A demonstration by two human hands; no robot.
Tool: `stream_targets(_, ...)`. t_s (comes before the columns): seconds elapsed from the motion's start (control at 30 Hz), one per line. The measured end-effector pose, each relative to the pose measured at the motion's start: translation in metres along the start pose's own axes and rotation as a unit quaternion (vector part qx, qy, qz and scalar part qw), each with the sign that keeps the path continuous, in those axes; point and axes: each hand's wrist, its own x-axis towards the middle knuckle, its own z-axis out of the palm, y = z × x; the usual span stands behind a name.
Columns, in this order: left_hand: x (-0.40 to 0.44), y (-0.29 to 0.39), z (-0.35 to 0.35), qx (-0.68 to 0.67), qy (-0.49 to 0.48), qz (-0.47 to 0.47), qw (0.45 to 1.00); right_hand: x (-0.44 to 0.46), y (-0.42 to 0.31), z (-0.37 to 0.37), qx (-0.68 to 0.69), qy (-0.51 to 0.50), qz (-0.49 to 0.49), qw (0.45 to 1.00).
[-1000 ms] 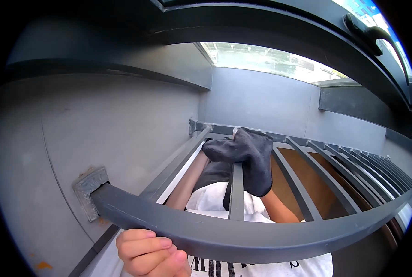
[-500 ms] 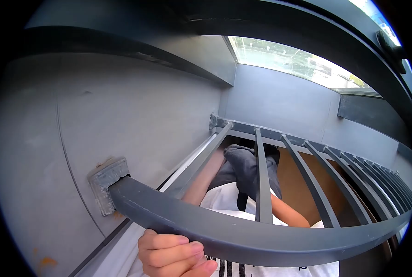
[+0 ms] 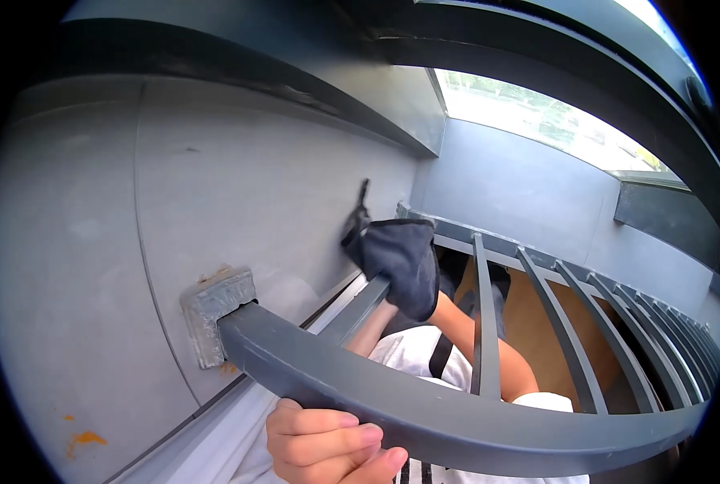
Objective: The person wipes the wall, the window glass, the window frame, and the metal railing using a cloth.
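My left hand is at the bottom of the head view, fingers curled around the near edge of the dark grey handrail. Through the railing, my right forearm reaches up and to the left. My right hand is hidden by a dark cloth shaped like a mitt, with a loose, blurred strip at its upper left. The cloth covers the upper part of the leftmost baluster, and its fabric hides my fingers. A white shirt shows behind the bars.
The handrail ends in a metal wall bracket on a grey panelled wall. More balusters run off to the right. Dark beams cross overhead, with a glass pane beyond. Orange marks stain the wall.
The dark cloth has moved up and left, from behind the bars onto the leftmost baluster, with my right forearm following. My left hand keeps its grip on the handrail. The view has shifted slightly.
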Motion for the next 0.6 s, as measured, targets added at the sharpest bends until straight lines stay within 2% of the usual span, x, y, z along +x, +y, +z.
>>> stream_targets(0.03,0.000,0.001,0.000,0.015,0.000,-0.003,1.000,-0.013,0.019,0.003,-0.042,0.023,0.038,0.998)
stream_targets(0.07,0.000,0.001,-0.001,0.018,-0.001,-0.003,1.000,-0.026,0.045,0.012,-0.048,0.039,0.025,0.998)
stream_targets(0.1,0.000,0.000,-0.001,0.015,-0.005,-0.004,1.000,-0.041,0.070,0.022,-0.034,0.104,0.026,0.994)
stream_targets(0.2,-0.001,0.001,-0.001,0.017,-0.009,-0.005,1.000,-0.068,0.122,0.027,-0.089,0.107,0.047,0.989)
stream_targets(0.33,-0.001,0.004,0.000,0.034,0.000,-0.013,0.999,-0.105,0.184,0.031,-0.165,0.052,0.102,0.980)
stream_targets(0.4,-0.005,0.005,0.003,0.027,0.012,-0.009,1.000,-0.111,0.194,0.028,-0.097,0.056,0.111,0.988)
stream_targets(0.43,-0.006,0.005,0.003,0.024,0.019,-0.013,0.999,-0.117,0.195,0.029,-0.113,0.029,0.130,0.985)
stream_targets(0.53,-0.004,0.004,0.004,0.030,0.024,-0.006,0.999,-0.110,0.184,0.024,-0.054,0.030,0.109,0.992)
stream_targets(0.57,-0.003,0.004,0.003,0.035,0.020,0.000,0.999,-0.115,0.182,0.029,-0.091,0.021,0.158,0.983)
stream_targets(0.6,-0.004,0.004,0.003,0.040,0.021,0.003,0.999,-0.116,0.177,0.027,-0.069,0.020,0.159,0.985)
